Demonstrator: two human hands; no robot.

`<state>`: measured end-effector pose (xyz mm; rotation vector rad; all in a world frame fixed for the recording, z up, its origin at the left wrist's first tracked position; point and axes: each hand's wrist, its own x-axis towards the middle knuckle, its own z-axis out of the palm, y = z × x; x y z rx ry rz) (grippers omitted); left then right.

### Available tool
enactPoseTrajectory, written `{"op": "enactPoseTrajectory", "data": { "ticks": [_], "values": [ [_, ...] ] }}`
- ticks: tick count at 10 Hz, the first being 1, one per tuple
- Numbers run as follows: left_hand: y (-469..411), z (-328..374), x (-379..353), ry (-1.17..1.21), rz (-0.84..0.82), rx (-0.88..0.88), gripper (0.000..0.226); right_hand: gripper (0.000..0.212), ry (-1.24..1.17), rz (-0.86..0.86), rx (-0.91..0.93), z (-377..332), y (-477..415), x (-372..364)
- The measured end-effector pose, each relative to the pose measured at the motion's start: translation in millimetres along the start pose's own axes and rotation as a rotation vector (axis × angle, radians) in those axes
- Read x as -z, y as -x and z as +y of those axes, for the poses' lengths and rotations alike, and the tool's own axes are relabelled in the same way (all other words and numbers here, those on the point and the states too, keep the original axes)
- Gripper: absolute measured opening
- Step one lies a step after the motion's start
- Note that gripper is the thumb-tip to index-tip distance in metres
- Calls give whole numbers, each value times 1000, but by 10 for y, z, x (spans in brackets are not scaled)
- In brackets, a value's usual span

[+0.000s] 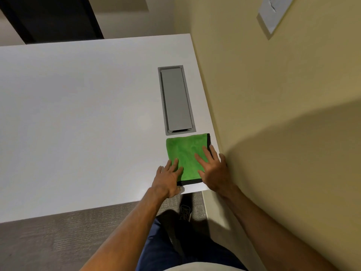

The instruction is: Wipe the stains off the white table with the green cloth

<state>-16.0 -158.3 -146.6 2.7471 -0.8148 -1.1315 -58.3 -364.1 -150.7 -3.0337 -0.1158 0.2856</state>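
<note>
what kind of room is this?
Likely an office or meeting room: smooth white table with a recessed grey rectangular cable hatch, grey ribbed carpet, and a white plate on the cream wall.

The cloth (185, 151) lies flat on the worktop (78, 114) at its near right corner, just beside the wall (273, 94) that runs along the worktop's right edge. Directly behind the cloth, a recessed panel (175, 98) is set into the worktop, running lengthwise away from the person. Of the two hands, the left hand (168, 178) rests on the cloth's near left part and the right hand (213, 171) on its right side, against the wall. A shoe (185, 212) stands on the floor (58, 241) below that corner
</note>
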Motion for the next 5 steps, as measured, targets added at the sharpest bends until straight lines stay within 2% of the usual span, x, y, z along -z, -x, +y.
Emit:
{"op": "enactPoseTrajectory", "data": {
  "ticks": [2,3,5],
  "values": [
    [-23,6,-57,-40,-35,-7,86,71,112,-221,-70,101,13,-278],
    [6,-15,18,-20,-41,-14,83,71,87,-309,-85,129,-1,-261],
    [215,-74,137,79,74,12,79,65,9,-202,-73,18,-137,124]
  ]
}}
